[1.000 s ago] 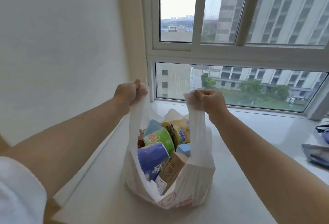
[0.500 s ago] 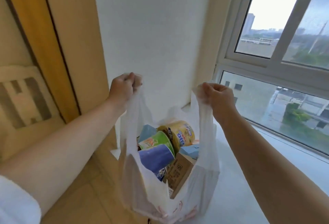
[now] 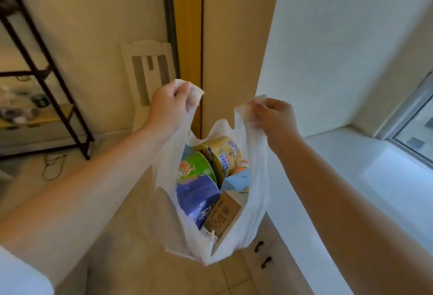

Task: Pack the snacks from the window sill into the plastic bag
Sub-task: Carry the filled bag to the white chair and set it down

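Note:
A white plastic bag (image 3: 255,201) hangs in the air over the floor, left of the window sill (image 3: 365,173). My left hand (image 3: 169,105) grips its left handle and my right hand (image 3: 274,114) grips its right handle, holding the mouth apart. Inside lie a yellow tub (image 3: 223,154), a green-lidded cup (image 3: 195,169), a blue cup (image 3: 198,195), a brown carton (image 3: 221,218) and a light blue box (image 3: 236,181). The bag's bottom hides whatever sits deeper.
A tiled floor (image 3: 131,259) lies under the bag. A dark metal shelf rack (image 3: 44,79) stands at the left with small items on it. A wooden door frame (image 3: 187,25) and white wall (image 3: 339,48) are straight ahead. Cabinet handles (image 3: 262,253) sit below the sill.
The bag has been lifted off the sill and swung left, now hanging over the floor. The view turned from the window toward the door and shelf. Both hands kept their grip.

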`<act>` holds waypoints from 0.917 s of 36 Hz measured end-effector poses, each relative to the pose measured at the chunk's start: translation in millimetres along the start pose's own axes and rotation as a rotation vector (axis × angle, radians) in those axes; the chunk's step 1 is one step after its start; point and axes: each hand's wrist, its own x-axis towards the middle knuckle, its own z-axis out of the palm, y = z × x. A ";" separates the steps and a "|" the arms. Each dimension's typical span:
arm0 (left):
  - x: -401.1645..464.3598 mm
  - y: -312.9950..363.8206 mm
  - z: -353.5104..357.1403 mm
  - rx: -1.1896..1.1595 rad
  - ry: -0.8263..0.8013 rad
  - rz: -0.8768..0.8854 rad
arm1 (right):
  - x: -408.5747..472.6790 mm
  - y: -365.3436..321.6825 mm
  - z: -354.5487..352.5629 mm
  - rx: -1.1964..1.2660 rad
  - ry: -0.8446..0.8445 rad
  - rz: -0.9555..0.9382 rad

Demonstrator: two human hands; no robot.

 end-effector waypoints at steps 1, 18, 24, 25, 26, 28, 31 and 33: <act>0.4 -7.9 -12.5 0.000 0.006 -0.032 | -3.1 1.0 12.3 0.008 -0.016 0.017; -18.1 -142.3 -125.1 0.192 0.131 -0.473 | -21.9 70.6 179.2 -0.066 -0.169 0.356; -7.1 -176.2 -138.0 0.225 0.165 -0.610 | -10.1 78.3 217.4 -0.098 -0.244 0.414; -3.0 -181.2 -137.6 0.234 0.170 -0.623 | -5.7 79.2 222.2 -0.105 -0.255 0.420; 1.3 -185.5 -136.7 0.238 0.175 -0.640 | -0.5 80.4 226.9 -0.107 -0.268 0.427; 10.1 -193.0 -132.9 0.229 0.193 -0.670 | 11.2 83.7 236.5 -0.113 -0.289 0.445; 23.9 -198.7 -125.1 0.204 0.223 -0.703 | 29.1 90.0 250.5 -0.100 -0.317 0.472; 33.7 -202.8 -118.6 0.200 0.237 -0.716 | 38.8 94.7 260.6 -0.098 -0.350 0.487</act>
